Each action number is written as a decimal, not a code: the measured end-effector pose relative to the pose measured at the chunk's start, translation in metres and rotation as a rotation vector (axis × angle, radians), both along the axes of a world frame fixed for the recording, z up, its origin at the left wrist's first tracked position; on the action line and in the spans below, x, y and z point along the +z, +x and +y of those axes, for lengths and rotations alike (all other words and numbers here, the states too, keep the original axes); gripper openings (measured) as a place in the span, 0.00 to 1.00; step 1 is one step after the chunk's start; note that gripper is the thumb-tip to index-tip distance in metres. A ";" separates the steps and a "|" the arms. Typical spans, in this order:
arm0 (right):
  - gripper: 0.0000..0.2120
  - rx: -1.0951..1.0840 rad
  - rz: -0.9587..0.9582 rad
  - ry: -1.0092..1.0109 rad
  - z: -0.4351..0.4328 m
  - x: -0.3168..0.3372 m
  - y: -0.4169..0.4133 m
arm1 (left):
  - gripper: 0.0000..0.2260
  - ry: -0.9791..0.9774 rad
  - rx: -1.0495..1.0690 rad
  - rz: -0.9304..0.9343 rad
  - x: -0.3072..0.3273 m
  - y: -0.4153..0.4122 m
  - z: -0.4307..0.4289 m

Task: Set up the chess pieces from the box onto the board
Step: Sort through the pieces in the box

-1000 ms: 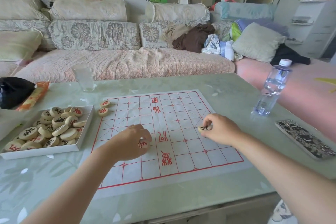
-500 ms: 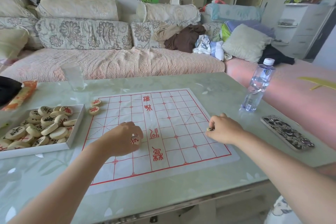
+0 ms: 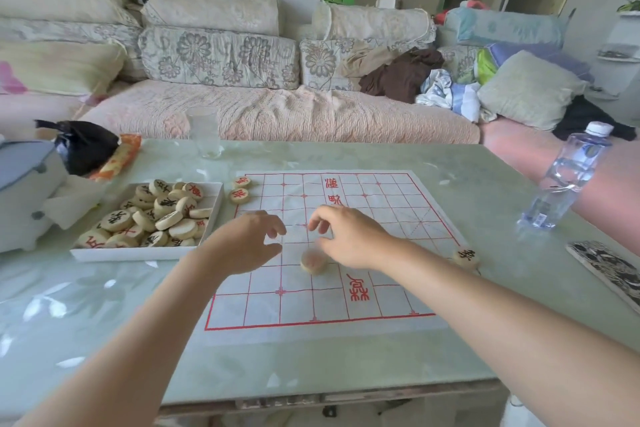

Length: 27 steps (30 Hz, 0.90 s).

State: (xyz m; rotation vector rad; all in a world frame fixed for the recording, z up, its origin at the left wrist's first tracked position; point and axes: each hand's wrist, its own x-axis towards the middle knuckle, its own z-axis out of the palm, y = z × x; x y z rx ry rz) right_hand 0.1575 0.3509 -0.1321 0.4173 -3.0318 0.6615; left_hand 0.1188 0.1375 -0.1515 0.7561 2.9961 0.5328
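Observation:
A white paper chess board with red grid lines lies on the table. A white box at its left holds several round wooden pieces. Two red-marked pieces sit on the board's far left edge. A blurred piece lies on the board between my hands, and a black-marked piece sits at the board's right edge. My left hand hovers over the board's left part with loosely curled fingers, holding nothing. My right hand hovers beside it, fingers relaxed, nothing in them.
A water bottle stands at the right, with a patterned phone nearer me. A clear glass stands behind the board. A black bag and a grey-white object are at the far left. A sofa lies beyond.
My left hand let go of the red piece, which now lies on the board. My right hand left the black piece at the right edge and moved left toward the middle.

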 end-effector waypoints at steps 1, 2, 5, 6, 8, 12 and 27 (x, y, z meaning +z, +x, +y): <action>0.09 0.015 -0.003 -0.015 -0.014 -0.002 -0.006 | 0.11 0.008 0.028 0.010 0.001 -0.001 -0.011; 0.09 0.028 -0.007 -0.027 -0.029 -0.003 -0.012 | 0.11 0.024 0.060 0.019 0.003 -0.002 -0.022; 0.10 0.067 -0.012 -0.044 -0.073 -0.007 -0.031 | 0.09 0.088 0.186 0.034 0.005 -0.004 -0.058; 0.10 0.080 -0.011 -0.045 -0.087 -0.008 -0.037 | 0.09 0.104 0.231 0.047 0.005 -0.005 -0.070; 0.11 0.107 -0.002 -0.039 -0.113 -0.008 -0.049 | 0.09 0.116 0.314 0.077 0.004 -0.008 -0.096; 0.13 0.173 0.061 0.014 -0.161 -0.009 -0.068 | 0.15 0.065 0.483 0.153 -0.004 -0.013 -0.144; 0.15 0.110 0.155 0.137 -0.246 -0.029 -0.107 | 0.09 0.153 0.535 0.063 -0.018 -0.029 -0.192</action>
